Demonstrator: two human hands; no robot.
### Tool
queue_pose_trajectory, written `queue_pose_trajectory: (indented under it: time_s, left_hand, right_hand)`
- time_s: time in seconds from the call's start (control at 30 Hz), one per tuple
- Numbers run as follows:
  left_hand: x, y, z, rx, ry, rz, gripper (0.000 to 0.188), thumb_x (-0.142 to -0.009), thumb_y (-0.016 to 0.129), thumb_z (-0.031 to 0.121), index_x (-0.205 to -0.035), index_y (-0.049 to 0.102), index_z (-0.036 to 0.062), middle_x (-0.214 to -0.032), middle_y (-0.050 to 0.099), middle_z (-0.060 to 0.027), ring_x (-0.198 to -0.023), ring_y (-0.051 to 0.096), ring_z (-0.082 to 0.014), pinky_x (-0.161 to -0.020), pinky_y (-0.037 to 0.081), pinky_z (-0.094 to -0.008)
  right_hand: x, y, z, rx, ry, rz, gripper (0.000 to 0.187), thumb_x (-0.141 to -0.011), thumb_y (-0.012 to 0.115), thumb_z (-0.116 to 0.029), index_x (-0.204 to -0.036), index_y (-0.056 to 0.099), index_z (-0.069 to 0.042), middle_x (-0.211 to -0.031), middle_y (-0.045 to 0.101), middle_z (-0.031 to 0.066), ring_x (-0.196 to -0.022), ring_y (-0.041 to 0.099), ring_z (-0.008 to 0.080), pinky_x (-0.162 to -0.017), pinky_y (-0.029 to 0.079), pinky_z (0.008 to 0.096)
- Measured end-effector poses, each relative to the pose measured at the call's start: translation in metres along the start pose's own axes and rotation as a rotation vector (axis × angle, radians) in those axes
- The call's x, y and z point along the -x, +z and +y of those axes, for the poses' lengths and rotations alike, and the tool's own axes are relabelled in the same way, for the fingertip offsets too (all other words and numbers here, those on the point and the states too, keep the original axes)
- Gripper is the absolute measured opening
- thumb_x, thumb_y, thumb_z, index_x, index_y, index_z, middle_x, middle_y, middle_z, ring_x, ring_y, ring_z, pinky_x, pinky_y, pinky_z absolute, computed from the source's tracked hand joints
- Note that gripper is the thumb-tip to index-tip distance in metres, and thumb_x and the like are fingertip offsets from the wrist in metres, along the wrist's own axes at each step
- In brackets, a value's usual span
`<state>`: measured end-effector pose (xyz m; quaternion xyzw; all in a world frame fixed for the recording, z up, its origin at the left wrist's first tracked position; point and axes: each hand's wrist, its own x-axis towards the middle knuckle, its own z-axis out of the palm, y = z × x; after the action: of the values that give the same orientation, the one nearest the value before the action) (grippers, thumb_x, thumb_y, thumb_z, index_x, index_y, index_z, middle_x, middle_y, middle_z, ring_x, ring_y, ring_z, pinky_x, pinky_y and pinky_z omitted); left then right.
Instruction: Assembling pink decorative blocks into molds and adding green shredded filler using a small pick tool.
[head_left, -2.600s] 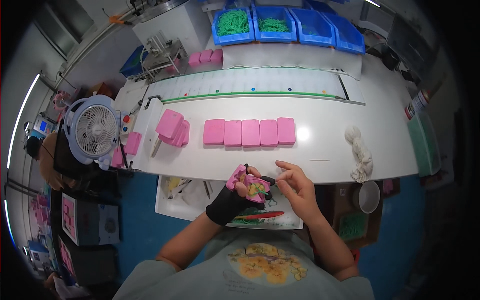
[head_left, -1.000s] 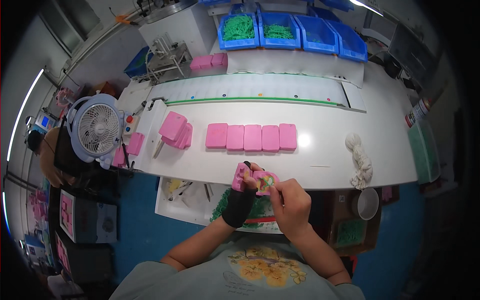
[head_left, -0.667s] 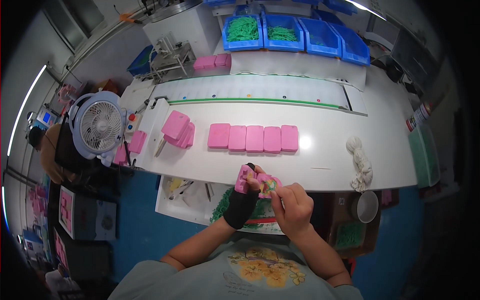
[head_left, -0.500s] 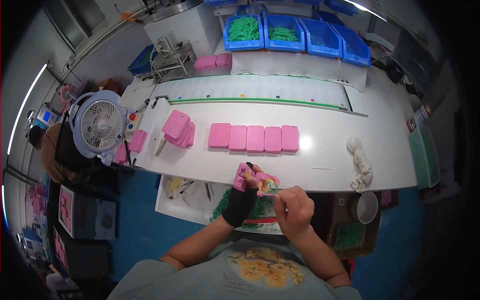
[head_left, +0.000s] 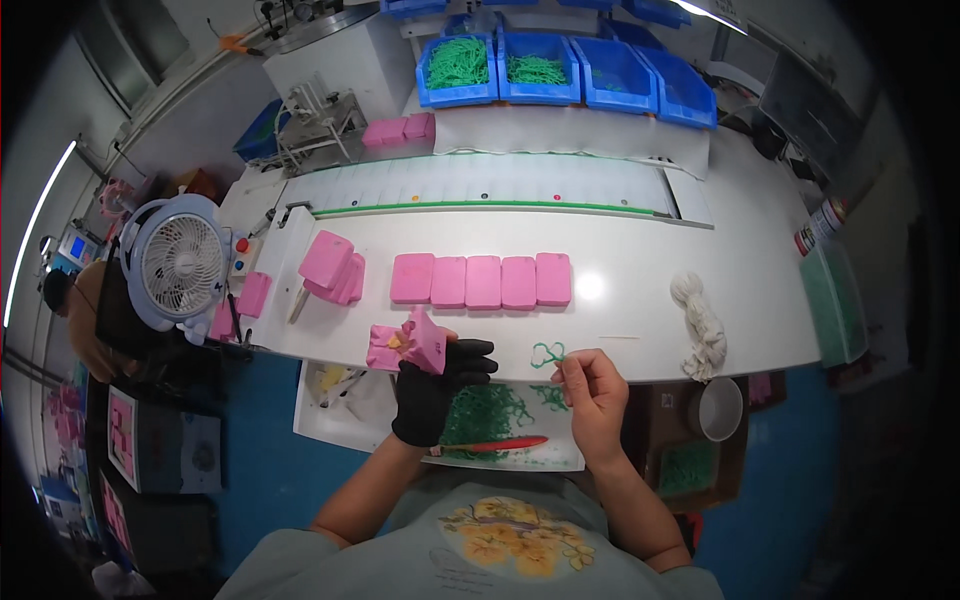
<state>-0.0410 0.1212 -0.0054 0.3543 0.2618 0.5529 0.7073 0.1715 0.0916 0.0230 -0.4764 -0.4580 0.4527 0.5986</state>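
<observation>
My left hand (head_left: pixel 428 392), in a black fingerless glove, holds a pink mould (head_left: pixel 427 343) near the table's front edge. The mould's halves are spread apart, with a bit of yellow-orange showing between them; several fingers stretch out beside it to the right. A small green looped piece (head_left: pixel 547 354) hangs from the pinched fingertips of my right hand (head_left: pixel 592 386), which is bare. Just beyond the hands, a row of pink blocks (head_left: pixel 483 282) lies side by side on the white table. Further left are stacked pink blocks (head_left: pixel 327 262).
Below my hands an open drawer (head_left: pixel 345 415) holds green scraps (head_left: pixel 480 415) and a red-handled tool (head_left: pixel 500 444). A white cloth bundle (head_left: pixel 699 325) lies right. A fan (head_left: pixel 182 258) stands left. Blue bins (head_left: pixel 457 72) line the back. A person (head_left: pixel 85 310) is at far left.
My left hand has moved left with the mould, its fingers now extended. The green piece has come away from the mould and hangs from my right hand. The view has shifted slightly.
</observation>
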Motion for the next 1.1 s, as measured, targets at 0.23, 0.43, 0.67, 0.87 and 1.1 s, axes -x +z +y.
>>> queue_pose_trajectory:
  time_s: [0.23,0.43,0.67,0.87,1.1]
  left_hand:
    - [-0.011,0.024,-0.005,-0.079,0.018,-0.053,0.068,-0.09,0.041,0.063,-0.124,0.046,0.0049,-0.127,0.051,-0.0266,-0.116,0.053,-0.0402,-0.098,0.042,-0.0496]
    - [-0.01,0.038,-0.009,-0.108,0.034,0.068,0.059,-0.09,0.052,0.052,-0.123,0.046,0.0042,-0.121,0.055,-0.0212,-0.109,0.058,-0.0309,-0.094,0.046,-0.0438]
    - [-0.007,0.053,-0.003,-0.195,0.002,0.1,0.02,-0.091,0.056,0.019,-0.103,0.049,0.0051,-0.107,0.057,-0.0109,-0.101,0.056,-0.018,-0.091,0.044,-0.0326]
    - [0.005,0.05,0.001,-0.414,-0.213,-0.116,0.015,-0.086,0.058,0.015,-0.095,0.049,0.007,-0.126,0.054,-0.0213,-0.11,0.053,-0.0179,-0.09,0.042,-0.0282]
    - [0.011,0.046,-0.006,-0.377,-0.253,-0.124,0.014,-0.087,0.058,0.014,-0.096,0.049,0.0073,-0.112,0.054,-0.0091,-0.1,0.05,-0.0109,-0.088,0.04,-0.0262]
  right_hand:
    - [0.002,-0.007,0.003,-0.015,0.023,0.006,0.014,-0.095,0.058,-0.014,-0.088,0.06,-0.001,-0.071,0.063,0.0,-0.059,0.047,0.0009,-0.051,0.036,0.0174]
    - [0.006,-0.018,0.008,0.03,0.029,0.047,0.015,-0.094,0.059,-0.014,-0.088,0.061,-0.001,-0.071,0.063,0.0,-0.06,0.048,0.0011,-0.051,0.037,0.0181]
    - [0.011,-0.024,-0.002,0.382,-0.197,0.071,0.008,-0.088,0.064,-0.007,-0.086,0.06,-0.001,-0.07,0.06,0.0061,-0.056,0.053,0.011,-0.052,0.041,0.025]
    - [0.025,-0.025,-0.001,0.518,-0.286,-0.03,0.005,-0.084,0.065,-0.004,-0.086,0.061,-0.002,-0.073,0.058,0.009,-0.057,0.055,0.0196,-0.051,0.043,0.03]
    - [0.032,-0.024,0.003,0.435,-0.191,-0.036,0.004,-0.085,0.065,-0.003,-0.086,0.062,-0.001,-0.073,0.06,0.0093,-0.058,0.057,0.0187,-0.052,0.044,0.0284]
